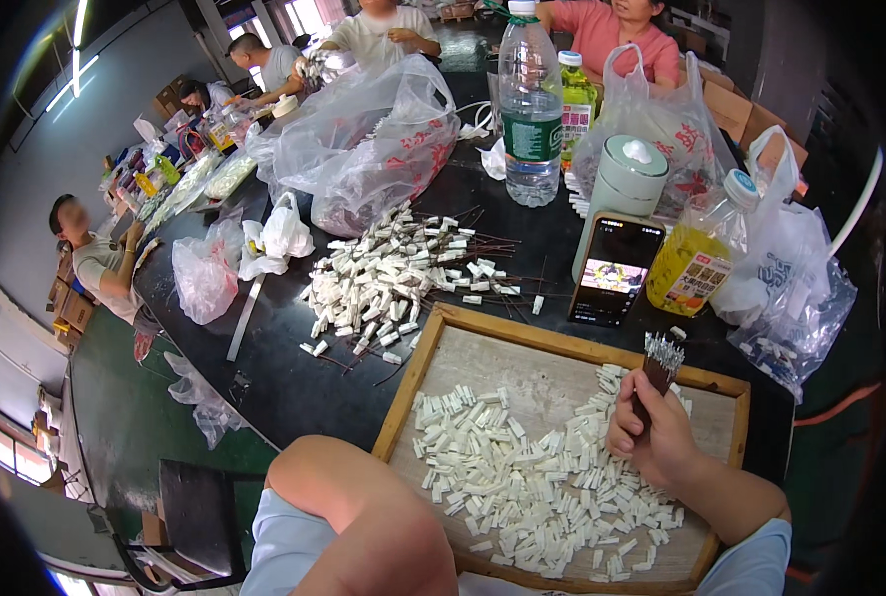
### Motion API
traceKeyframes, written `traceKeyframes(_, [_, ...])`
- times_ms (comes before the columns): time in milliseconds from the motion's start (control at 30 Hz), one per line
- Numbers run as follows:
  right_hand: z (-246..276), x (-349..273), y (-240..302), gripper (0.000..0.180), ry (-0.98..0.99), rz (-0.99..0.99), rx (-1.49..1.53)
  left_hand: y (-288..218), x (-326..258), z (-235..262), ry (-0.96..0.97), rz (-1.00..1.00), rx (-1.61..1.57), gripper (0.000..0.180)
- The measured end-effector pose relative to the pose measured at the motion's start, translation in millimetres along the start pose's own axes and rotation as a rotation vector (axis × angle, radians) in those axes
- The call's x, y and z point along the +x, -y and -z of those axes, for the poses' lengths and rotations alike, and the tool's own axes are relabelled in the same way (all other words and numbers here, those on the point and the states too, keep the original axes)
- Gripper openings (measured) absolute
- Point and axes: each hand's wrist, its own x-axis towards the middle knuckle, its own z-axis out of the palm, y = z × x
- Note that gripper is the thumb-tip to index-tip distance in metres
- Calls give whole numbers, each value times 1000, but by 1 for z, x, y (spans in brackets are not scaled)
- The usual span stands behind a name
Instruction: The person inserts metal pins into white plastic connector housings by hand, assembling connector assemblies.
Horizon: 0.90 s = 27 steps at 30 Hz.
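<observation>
From my remote seat, I'm seeing the right hand [656, 432] wrapping its fingers around a bundle of brown wires [658, 371], metal tips pointing up, above the tray [409, 382] of white plastic pieces [522, 467]. The left hand is lying out of view, so I'm not able to tell its grip. I'm judging this as wire-readying; next is probably calling for separating one wire.

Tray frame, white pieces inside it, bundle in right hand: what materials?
Tray frame: probably wood; matte tan strips. White pieces: likely moulded plastic, satin; similar shapes. Bundle in the right hand: shiny silver tips look metal; brown shafts perhaps plastic-coated wire.
</observation>
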Motion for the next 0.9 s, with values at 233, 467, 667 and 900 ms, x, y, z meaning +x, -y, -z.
traceKeyframes(233, [-2,0,0,20,-5,19,49,-6,4,-6,-126,28,26,30])
traceKeyframes(467, [7,-2,6,19,33,-162,172,-12,6,-3,-89,183,-12,27])
traceKeyframes(667, [11,-3,5,34,61,-159,145,-6,11,8,9,114,53,24])
traceKeyframes(900, [14,1,8,41,69,-135,169,-9,20,6,-74,35,66,24])
